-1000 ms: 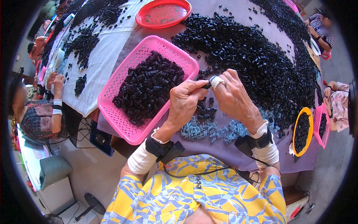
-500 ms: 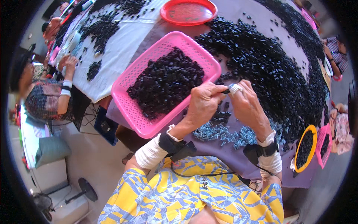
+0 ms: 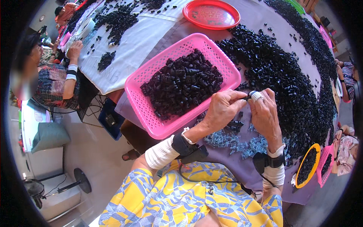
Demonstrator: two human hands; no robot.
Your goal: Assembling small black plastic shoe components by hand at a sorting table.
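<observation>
My left hand (image 3: pixel 225 109) is closed, thumb and forefinger pinching a small black plastic piece (image 3: pixel 247 97). My right hand (image 3: pixel 264 113), with white wrapping on a finger, meets it there and pinches the other end; its fingertips partly hide the piece. Just left of my hands a pink perforated basket (image 3: pixel 133 101) holds many black plastic pieces (image 3: pixel 181 81). Beyond and to the right of my hands spreads a big heap of similar black pieces (image 3: pixel 272 64). Small pale blue pieces (image 3: pixel 223 140) lie on the cloth below my hands, too small to name.
A red oval tray (image 3: pixel 211 17) lies at the far side. At the right edge are a yellow-rimmed tray (image 3: pixel 300 172) and another pink basket (image 3: pixel 328 170) with black pieces. A co-worker's hand (image 3: pixel 75 51) is over the white cloth (image 3: pixel 124 56) at left; others sit at right.
The whole scene has shifted slightly right in the picture as the head moved. Both my hands stay together at the small black piece, the right fingers slightly more upright.
</observation>
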